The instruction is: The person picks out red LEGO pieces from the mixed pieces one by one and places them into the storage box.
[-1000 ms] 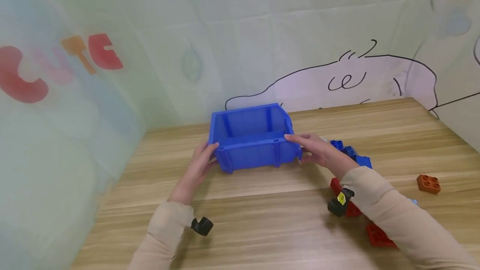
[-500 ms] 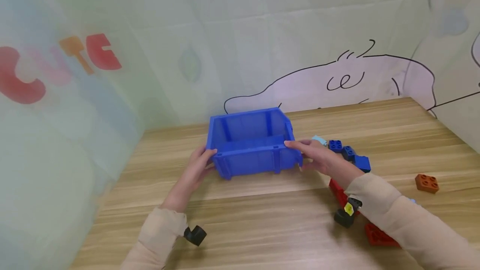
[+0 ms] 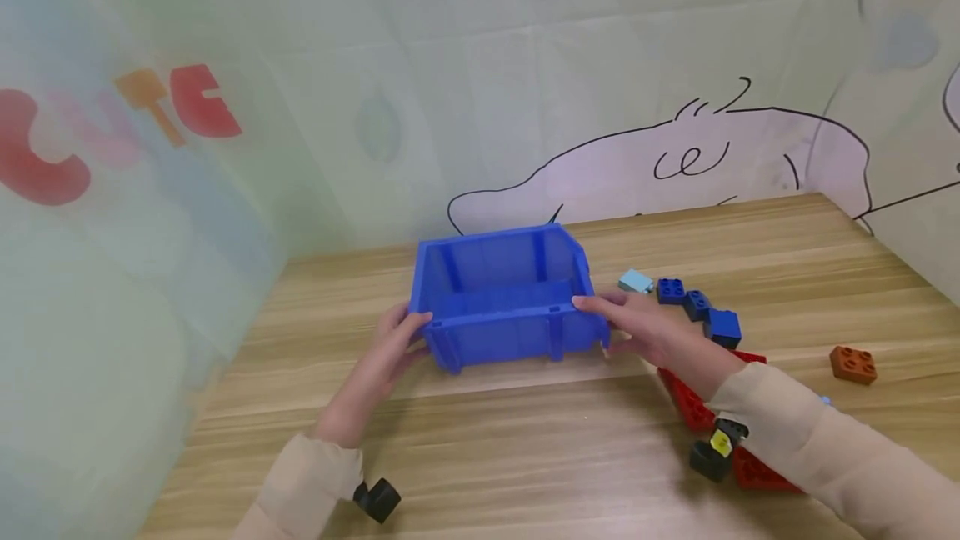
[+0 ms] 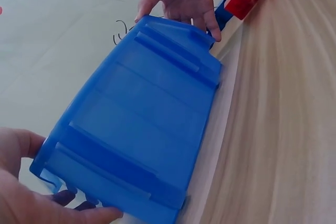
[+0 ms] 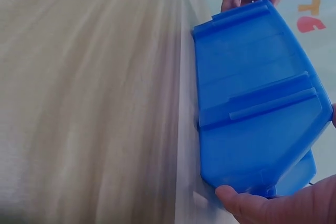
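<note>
L fingers (image 3: 412, 327), R fingers (image 3: 600, 306) grip blue bin (image 3: 498, 338), opp. ends.

The 2 forearms (image 3: 352, 407) are pointing forward and slanting inward, the left hand (image 3: 390, 346) and the right hand (image 3: 639, 322) facing each other, well apart. Both are gripping, thumbs (image 3: 418, 321) resting on top, fingers (image 4: 102, 216) lying lower down.

A curtained-off play corner or recording booth, which of the two cannot be told: pale creased fabric backdrops (image 3: 480, 123) bearing colourful "CUTE" lettering (image 3: 145, 92) and a black-outlined cartoon figure (image 3: 690, 161) border a wood-grain surface (image 3: 525, 448) scattered with studded toy building bricks (image 3: 722, 328).
</note>
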